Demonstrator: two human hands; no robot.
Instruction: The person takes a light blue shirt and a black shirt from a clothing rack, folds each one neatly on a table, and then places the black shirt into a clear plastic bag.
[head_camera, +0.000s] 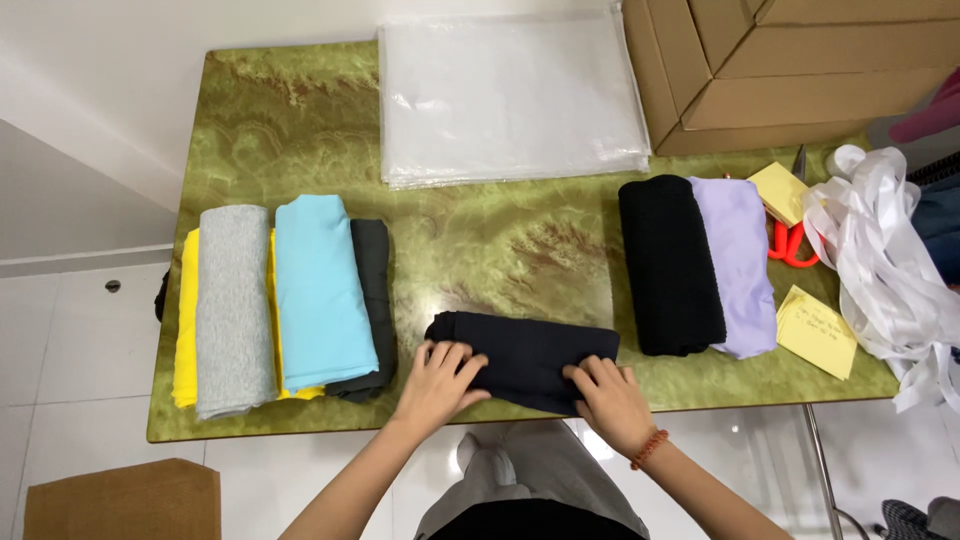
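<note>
The dark navy folded cloth (525, 358) lies flat on the green marbled desk (480, 250), close to the near edge and roughly midway along it. Its long axis runs parallel to that near edge, tilted slightly so that the right end sits nearer the edge than the left. The left hand (437, 385) rests palm down on the left end of the cloth, fingers (452, 357) spread and pointing toward the far edge, pressing the fabric against the desk. The right hand (610, 395), with a beaded bracelet (649, 449) at the wrist, rests on the right near corner of the cloth; its fingers lie close together and curl over the fold at that corner, touching it, though whether they pinch the fabric cannot be determined. Both hands contact the cloth, one at each end, so neither is nearer; the bulk of the cloth extends between them and away from the fingertips toward the desk centre. Toward the left edge lie folded garments in yellow (186, 325), grey (233, 310), light blue (322, 290) and charcoal (372, 305), overlapping side by side. Toward the right edge lie a black roll (670, 265) and a lilac folded piece (740, 265), touching. A stack of clear plastic bags (510, 95) occupies the far edge. Red-handled scissors (790, 240), yellow paper notes (818, 330) and white ribbon (880, 260) lie at the right end.
</note>
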